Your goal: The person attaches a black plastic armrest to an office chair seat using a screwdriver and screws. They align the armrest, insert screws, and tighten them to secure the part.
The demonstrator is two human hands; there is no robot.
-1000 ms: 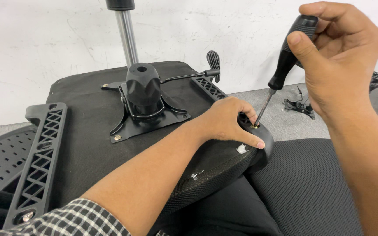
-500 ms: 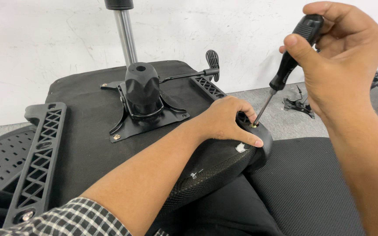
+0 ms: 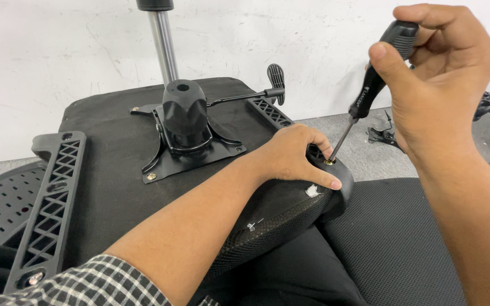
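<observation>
A grey concrete floor meets a scuffed white wall behind the work. Nearest, the left hand presses flat on a curved black mesh-covered chair armrest, not clenched. The right hand grips a black-handled screwdriver, tip in a brass screw at the armrest's end. Beyond lies the upturned black seat base with its metal mechanism plate. The chrome gas cylinder is cut off above.
</observation>
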